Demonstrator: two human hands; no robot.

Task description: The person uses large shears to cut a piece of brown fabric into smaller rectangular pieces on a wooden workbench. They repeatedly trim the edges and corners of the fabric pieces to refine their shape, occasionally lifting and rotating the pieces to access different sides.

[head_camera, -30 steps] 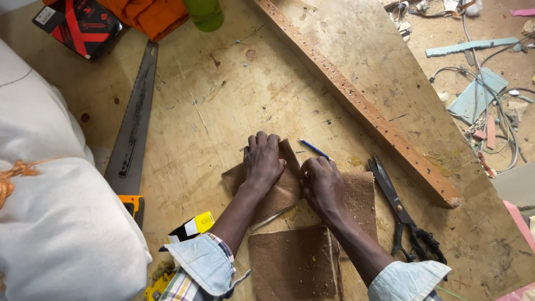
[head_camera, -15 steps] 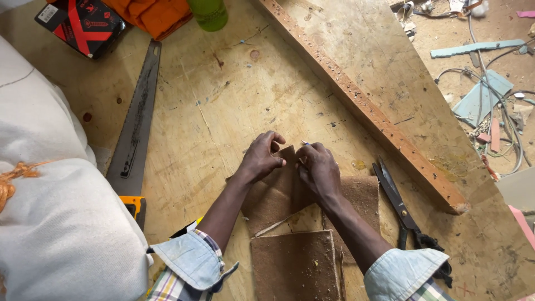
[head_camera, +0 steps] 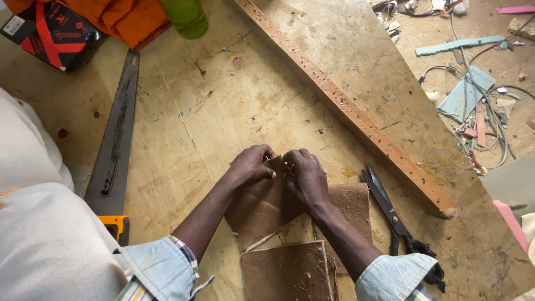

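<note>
**K:** Both hands have come off flat since the earlier frames. A second ago the palms pressed the brown sheet down; now the fingertips are bunched at its top corner.

**R:** Left to right, what's around them?

**K:** Far left of the fingers: handsaw (head_camera: pixel 114 139), blade flat on the plywood bench (head_camera: pixel 223 111), yellow handle end toward the person. Well apart from both hands. Then left hand (head_camera: pixel 252 165), fingers curled, pinching the upper edge of the brown leather-like piece (head_camera: pixel 262 206). Right hand (head_camera: pixel 305 174) touching it knuckle to knuckle, fingers clenched on the same corner.

**R:** Grasping or just resting?

**K:** Grasping. Corner looks lifted or folded between the two sets of fingertips. Can't tell if there's something small held there too; it's hidden.

**R:** Where's the piece itself?

**K:** Directly under and below the fingers, lying on the bench, over a second rough brown sheet (head_camera: pixel 351 203) showing just right of the right wrist. A third, squarer panel (head_camera: pixel 287 273) sits below, between the forearms.

**R:** Right of that?

**K:** Black shears (head_camera: pixel 390 214) near the right forearm, not touched. Beyond them a long wooden batten (head_camera: pixel 345 106) runs diagonally.

**R:** Step?

**K:** My read: folding or creasing the corner. Next move needs a steady pinch from both sides and the sheet kept from sliding on the one beneath.
</note>
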